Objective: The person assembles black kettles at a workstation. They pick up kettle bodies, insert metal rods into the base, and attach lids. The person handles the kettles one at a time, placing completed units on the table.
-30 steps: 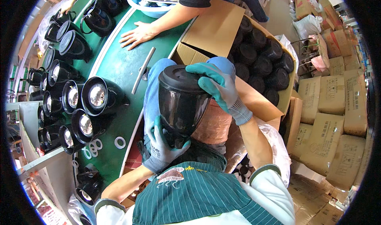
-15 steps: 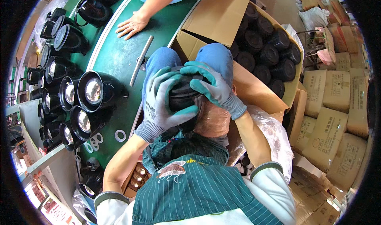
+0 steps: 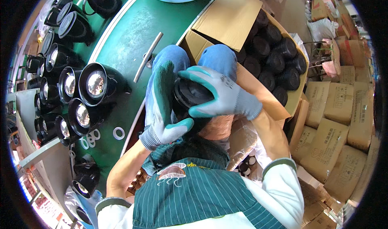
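Observation:
Between my knees is a round black plastic part (image 3: 194,92) with a ridged rim, above my lap. My right hand (image 3: 220,92), in a grey and green glove, wraps over it with thumb and fingers on opposite sides. My left hand (image 3: 165,101), gloved alike, stands open at its left, fingers stretched upward and thumb apart. Whether the left palm touches the part I cannot tell. What lies beneath the part is mostly hidden by my hands.
Black jug bodies with shiny silver insides (image 3: 96,86) crowd the green bench (image 3: 133,31) at left, near white rings (image 3: 119,133) and a metal bar (image 3: 148,57). A carton (image 3: 304,77) of round black parts stands ahead right. Stacked cartons (image 3: 333,142) line the right.
My left hand has let go of the black part and straightened its fingers. My right hand has shifted across its top. Another person's hand has left the bench.

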A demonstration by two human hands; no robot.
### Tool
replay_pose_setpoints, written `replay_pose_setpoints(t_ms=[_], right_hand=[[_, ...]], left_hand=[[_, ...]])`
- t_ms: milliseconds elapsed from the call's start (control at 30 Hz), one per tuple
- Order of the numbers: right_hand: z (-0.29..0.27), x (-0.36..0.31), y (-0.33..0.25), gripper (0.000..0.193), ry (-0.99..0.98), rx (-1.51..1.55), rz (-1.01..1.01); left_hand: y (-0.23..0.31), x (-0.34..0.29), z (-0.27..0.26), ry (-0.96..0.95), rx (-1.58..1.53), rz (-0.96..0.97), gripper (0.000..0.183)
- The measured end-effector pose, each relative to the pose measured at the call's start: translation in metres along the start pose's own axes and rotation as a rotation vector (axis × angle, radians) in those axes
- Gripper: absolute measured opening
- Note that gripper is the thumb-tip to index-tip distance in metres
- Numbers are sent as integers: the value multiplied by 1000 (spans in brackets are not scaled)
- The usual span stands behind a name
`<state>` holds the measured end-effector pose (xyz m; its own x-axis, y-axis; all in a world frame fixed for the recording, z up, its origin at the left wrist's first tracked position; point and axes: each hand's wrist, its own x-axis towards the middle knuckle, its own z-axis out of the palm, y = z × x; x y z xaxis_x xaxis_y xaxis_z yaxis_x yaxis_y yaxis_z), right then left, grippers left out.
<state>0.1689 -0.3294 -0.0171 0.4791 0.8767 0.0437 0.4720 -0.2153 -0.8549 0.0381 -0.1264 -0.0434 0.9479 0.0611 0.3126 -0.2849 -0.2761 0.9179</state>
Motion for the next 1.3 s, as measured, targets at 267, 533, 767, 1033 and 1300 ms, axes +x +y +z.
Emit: replay_pose_setpoints(t_ms=[267,533,767,1033,1300], right_hand=[[-6,-79,-32,100,474,447,105],[-13,-62,-59,94,420,-60,-394],[-10,-74,-82,109,291,-435,-337],[1,-53,-103,127,462,-382,-284],[23,-52,-80,104,540,-228,-171]], left_hand=[[-8,-45,1,86,-514,-290,76],[17,-16,-26,116,-1364,-1349,69],[12,-44,-42,271,-797,-647,40],[50,-39,-66,412,-559,-399,45],[113,-6,-60,518,-52,-210,58]])
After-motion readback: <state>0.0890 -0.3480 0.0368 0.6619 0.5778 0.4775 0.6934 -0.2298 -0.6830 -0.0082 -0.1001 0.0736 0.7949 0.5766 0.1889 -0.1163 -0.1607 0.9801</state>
